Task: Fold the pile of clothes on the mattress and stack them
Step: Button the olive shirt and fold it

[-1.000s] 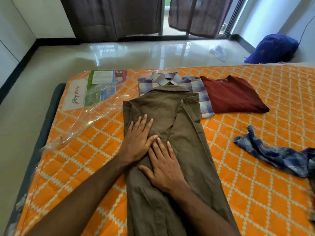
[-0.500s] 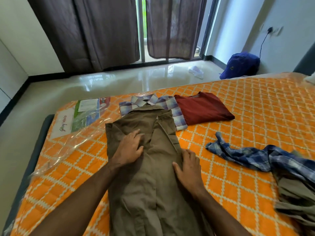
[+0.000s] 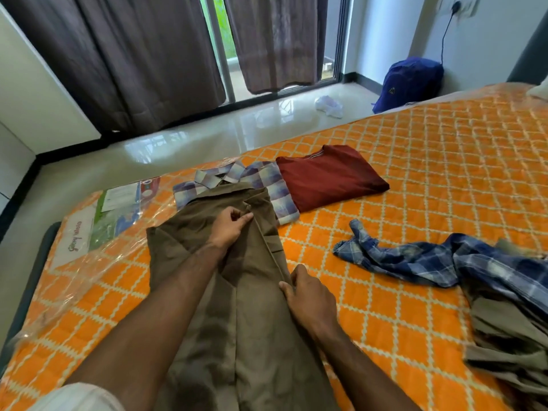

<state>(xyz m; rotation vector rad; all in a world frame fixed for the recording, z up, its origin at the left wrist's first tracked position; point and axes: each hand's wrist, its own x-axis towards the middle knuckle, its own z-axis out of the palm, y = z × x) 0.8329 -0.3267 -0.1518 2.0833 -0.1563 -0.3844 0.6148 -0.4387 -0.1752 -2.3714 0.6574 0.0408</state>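
Both hands' grip (pinching, seemingly) on brown shirt (image 3: 255, 307)

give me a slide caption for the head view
Both hands, left and right, pinch the front edge of a brown shirt on the orange mattress, beside folded clothes.

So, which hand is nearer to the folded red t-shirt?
Left. The left hand pinches the brown shirt near its collar, just beside the red t-shirt. The right hand grips the shirt's edge lower down, closer to the person.
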